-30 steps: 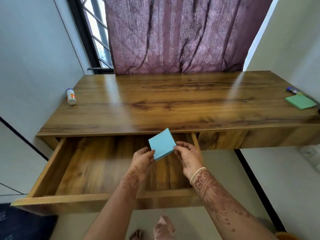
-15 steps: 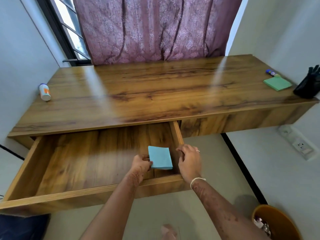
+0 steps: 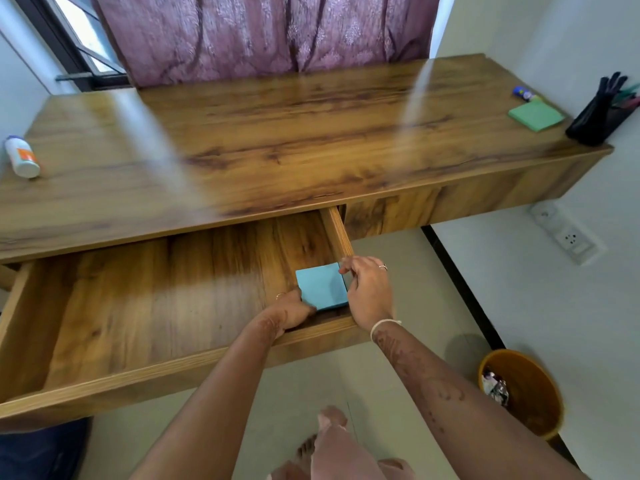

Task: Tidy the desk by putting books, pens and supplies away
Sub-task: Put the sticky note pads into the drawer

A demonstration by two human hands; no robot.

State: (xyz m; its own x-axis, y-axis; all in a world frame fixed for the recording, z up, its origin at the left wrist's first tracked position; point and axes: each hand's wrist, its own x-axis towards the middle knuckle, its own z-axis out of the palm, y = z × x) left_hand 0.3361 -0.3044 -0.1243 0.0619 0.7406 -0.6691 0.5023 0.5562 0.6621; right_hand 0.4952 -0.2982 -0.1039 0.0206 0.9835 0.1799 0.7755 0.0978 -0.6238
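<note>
A blue sticky-note pad (image 3: 322, 287) lies in the front right corner of the open wooden drawer (image 3: 138, 386). My left hand (image 3: 291, 311) grips its near left corner, and my right hand (image 3: 367, 292) pinches its right edge by the drawer's side wall. On the desk top (image 3: 277, 133) a green sticky-note pad (image 3: 535, 116) lies at the far right, with a small blue object (image 3: 523, 94) behind it and a black pen holder (image 3: 599, 114) with pens beside it. A white bottle with an orange label (image 3: 22, 157) lies at the desk's left end.
A purple curtain (image 3: 270, 32) hangs behind the desk, and a window (image 3: 79, 39) is at the far left. An orange waste bin (image 3: 523, 389) stands on the floor at the right. A wall socket (image 3: 568, 233) sits low on the right wall.
Both hands have lowered the blue pad from above the drawer down into its front right corner. The camera has swung right, bringing the pen holder and bin into view.
</note>
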